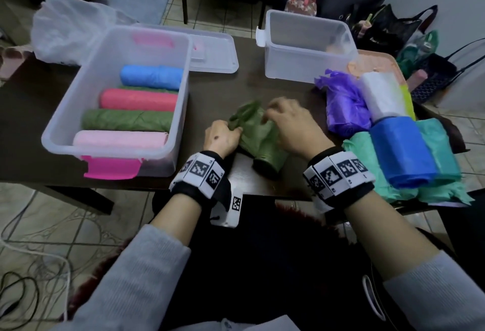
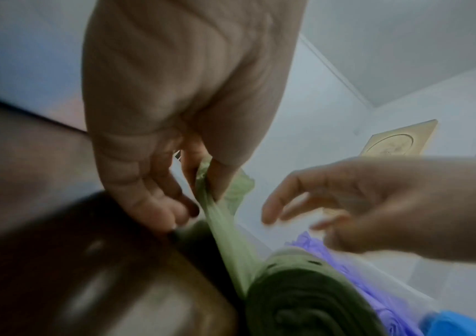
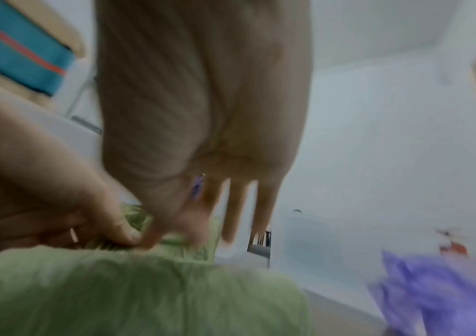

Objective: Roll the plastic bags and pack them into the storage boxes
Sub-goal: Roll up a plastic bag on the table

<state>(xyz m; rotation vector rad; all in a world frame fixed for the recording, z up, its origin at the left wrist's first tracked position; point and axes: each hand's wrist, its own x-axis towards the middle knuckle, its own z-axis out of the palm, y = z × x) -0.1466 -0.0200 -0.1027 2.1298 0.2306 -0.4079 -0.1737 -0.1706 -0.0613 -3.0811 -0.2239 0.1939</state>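
Hands meet over a green bag at mid-table, its near end rolled tight, its far end loose. Left hand pinches the loose plastic between thumb and fingers. Right hand lies on the bag's right side, fingers spread (blur hides whether its thumb pinches). Left box holds five rolls: blue, green, red, green, pink. Right box stands at the far edge. Purple bag and more rolls lie right of the hands.
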